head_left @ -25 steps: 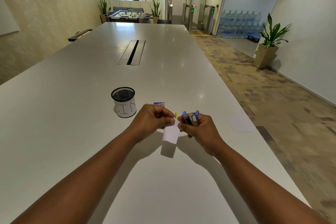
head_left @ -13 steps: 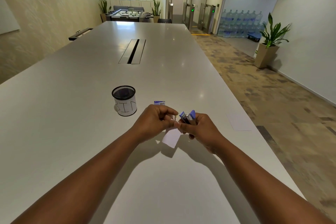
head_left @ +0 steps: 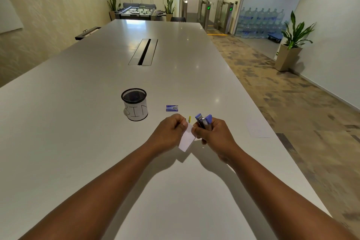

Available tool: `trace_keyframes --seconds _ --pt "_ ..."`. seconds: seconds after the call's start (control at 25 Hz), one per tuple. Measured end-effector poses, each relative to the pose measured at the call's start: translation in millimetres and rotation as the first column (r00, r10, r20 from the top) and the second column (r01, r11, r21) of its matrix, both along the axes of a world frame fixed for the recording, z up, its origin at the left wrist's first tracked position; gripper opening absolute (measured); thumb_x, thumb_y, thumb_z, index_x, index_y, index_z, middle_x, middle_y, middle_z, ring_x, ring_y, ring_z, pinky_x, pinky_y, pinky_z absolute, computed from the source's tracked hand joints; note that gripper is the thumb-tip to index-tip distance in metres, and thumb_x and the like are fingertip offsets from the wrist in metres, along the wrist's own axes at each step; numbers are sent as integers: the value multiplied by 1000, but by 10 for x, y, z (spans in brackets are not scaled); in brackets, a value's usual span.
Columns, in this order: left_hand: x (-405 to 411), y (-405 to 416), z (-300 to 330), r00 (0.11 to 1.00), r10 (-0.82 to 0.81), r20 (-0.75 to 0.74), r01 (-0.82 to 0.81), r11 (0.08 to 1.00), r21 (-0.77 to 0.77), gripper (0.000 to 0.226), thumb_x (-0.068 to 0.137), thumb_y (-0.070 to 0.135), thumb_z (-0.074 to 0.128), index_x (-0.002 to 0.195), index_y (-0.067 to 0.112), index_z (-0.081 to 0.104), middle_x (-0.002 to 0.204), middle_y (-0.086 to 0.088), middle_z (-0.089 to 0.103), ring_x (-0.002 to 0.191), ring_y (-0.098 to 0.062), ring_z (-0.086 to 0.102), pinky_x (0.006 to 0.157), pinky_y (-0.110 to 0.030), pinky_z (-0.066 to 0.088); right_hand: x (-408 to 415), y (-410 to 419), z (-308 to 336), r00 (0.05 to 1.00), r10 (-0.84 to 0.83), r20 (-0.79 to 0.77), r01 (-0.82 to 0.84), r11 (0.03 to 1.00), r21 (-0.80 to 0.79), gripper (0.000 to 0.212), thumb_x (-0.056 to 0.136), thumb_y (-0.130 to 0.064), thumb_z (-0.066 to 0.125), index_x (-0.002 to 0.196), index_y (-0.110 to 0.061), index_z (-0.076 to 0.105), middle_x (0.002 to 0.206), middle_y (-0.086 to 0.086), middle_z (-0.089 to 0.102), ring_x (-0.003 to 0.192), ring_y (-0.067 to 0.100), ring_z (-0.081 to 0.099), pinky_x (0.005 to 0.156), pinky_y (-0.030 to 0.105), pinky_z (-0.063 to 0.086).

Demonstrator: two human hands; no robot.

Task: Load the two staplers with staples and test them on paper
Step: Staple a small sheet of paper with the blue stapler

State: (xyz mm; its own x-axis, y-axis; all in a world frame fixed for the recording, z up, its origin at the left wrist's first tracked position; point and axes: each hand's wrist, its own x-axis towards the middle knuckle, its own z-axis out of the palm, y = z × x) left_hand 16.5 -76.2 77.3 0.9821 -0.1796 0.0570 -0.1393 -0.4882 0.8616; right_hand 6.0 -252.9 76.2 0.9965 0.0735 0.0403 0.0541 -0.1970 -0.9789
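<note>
Right hand (head_left: pixel 216 134) grip clamped on blue stapler (head_left: pixel 203 121), its base hidden in the fist. Left hand (head_left: pixel 171 132) pinches paper slip (head_left: pixel 186 139), both above the bench (head_left: pixel 78 122) near its right edge.

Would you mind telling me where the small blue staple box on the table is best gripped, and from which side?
Pinch the staple box across its two long edges, coming straight down from above. It lies flat on the table with bare surface all round it, so fingers should fit on either side; being so low, it probably offers little to grip from the side.
</note>
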Motion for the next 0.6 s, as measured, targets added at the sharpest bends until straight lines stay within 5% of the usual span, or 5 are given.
trace_keyframes --seconds 0.08,0.28,0.48,0.6 --pt "-47 -42 -26 995 15 97 -24 995 93 28 107 28 45 84 18 57 74 7 57 67 -12 50 57 -24 35 3 11 10 1000 -21 -10 22 999 45 13 88 -8 71 89 4 67 71 6 65 62 13 57 59 28 47" --pt "-10 -6 -103 967 130 220 -131 991 -11 49 97 41 63 58 20 42 52 8 43 49 -7 39 47 -20 30 24 28 10 999 -43 -17 45 994 98 10 89 -7 71 89 2 68 68 2 64 59 11 58 61 27 49" --pt "63 115 -137 997 51 65 -49 998 -33 33 96 32 66 77 7 57 66 4 61 55 -2 52 57 -21 39 61 -10 -2 995 -96 -40 102 972 210 9 90 -2 68 82 -3 66 64 3 58 56 13 51 55 23 46" --pt "88 154 -149 993 97 63 -97 995 -3 33 97 35 64 81 7 62 72 -11 67 65 -19 62 61 -31 43 74 -29 -2 993 -109 -52 118 963 241 11 91 -2 68 81 -7 66 68 3 58 59 13 53 55 22 48"
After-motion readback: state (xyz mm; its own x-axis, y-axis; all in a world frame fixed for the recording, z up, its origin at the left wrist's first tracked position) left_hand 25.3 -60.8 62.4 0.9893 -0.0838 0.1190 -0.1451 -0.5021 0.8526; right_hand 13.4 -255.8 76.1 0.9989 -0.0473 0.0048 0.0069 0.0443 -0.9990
